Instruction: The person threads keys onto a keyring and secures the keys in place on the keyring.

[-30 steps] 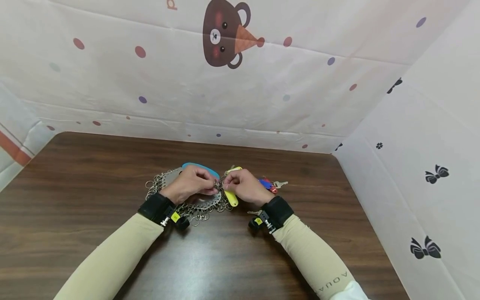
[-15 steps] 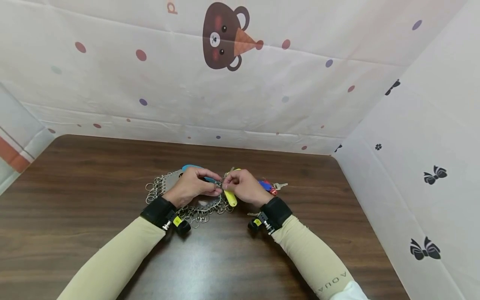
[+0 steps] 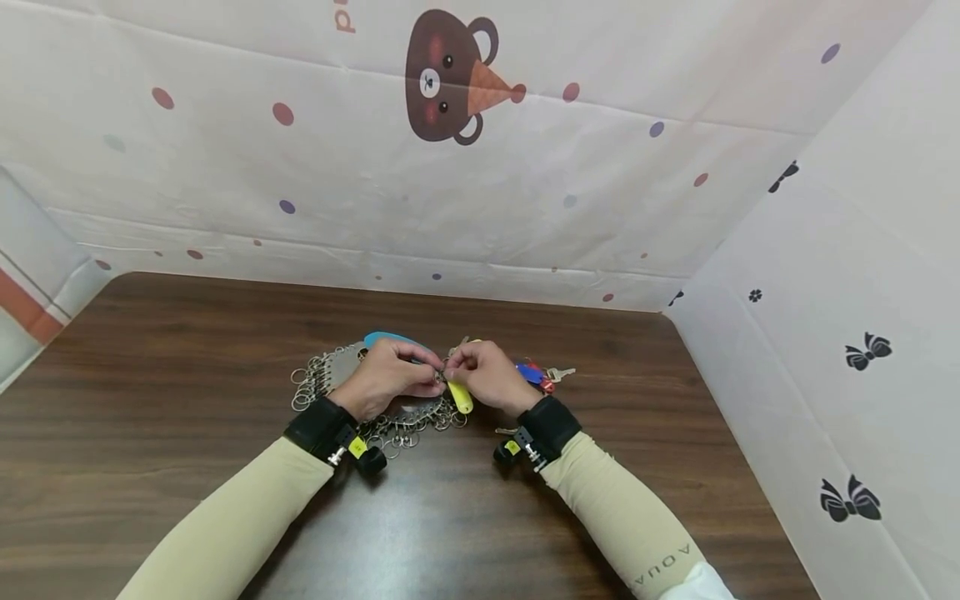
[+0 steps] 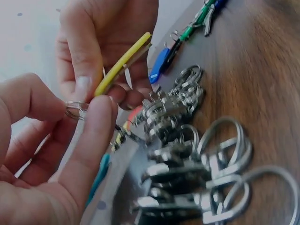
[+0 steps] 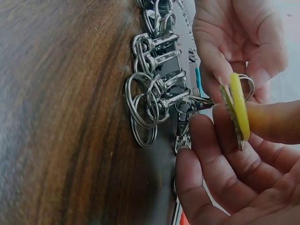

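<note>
In front of me, my left hand (image 3: 386, 379) pinches a small metal split ring (image 4: 75, 108) between thumb and index finger. Opposite it, my right hand (image 3: 491, 377) pinches a yellow key tag (image 5: 240, 108) with a silver key (image 5: 229, 110) lying against it. The split ring sits at the end of that tag; whether it passes through the tag's hole, I cannot tell. Below the left hand lies a flat metal plate (image 3: 343, 360) edged with several snap hooks (image 5: 164, 42) and key rings (image 5: 143, 105). The left hand partly hides this plate and its blue handle (image 3: 390, 337).
Right of the right hand lie a blue tag (image 3: 529, 372), a red tag (image 3: 547, 386) and a key (image 3: 561, 375). A green tag (image 4: 192, 28) shows in the left wrist view. The brown wooden table (image 3: 225, 375) meets a patterned white curtain (image 3: 337, 167) behind.
My left hand has shifted slightly right, its fingertips now close to the right hand's. The right hand stays nearly in place, and the view has tilted a little.
</note>
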Tool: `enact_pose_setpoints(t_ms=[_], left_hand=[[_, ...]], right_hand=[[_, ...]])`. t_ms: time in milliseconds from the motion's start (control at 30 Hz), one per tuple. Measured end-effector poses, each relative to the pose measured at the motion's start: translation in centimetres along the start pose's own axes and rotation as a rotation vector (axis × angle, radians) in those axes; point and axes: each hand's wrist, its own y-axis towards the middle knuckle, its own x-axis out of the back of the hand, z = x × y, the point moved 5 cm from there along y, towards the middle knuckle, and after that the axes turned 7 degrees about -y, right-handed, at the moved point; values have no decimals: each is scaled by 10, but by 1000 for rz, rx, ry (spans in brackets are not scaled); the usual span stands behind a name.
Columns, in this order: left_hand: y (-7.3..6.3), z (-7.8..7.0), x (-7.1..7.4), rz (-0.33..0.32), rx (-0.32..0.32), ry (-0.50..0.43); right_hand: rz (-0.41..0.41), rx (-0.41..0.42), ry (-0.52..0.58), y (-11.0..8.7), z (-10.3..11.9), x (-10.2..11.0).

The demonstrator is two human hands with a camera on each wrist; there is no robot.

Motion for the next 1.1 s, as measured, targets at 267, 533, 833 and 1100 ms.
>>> enact_pose_setpoints(t_ms=[267, 533, 833, 1100], left_hand=[[-3, -6, -1, -57, 18, 39], [-6, -6, -4, 11, 2, 51], [-7, -12, -10, 26, 49, 46], [-8, -12, -13, -7, 147, -2]], right_hand=[[30, 18, 1, 3, -2, -6], [14, 127, -62, 3, 1, -7], [-204, 405, -454, -10, 21, -6], [-241, 521, -654, -17, 32, -7]])
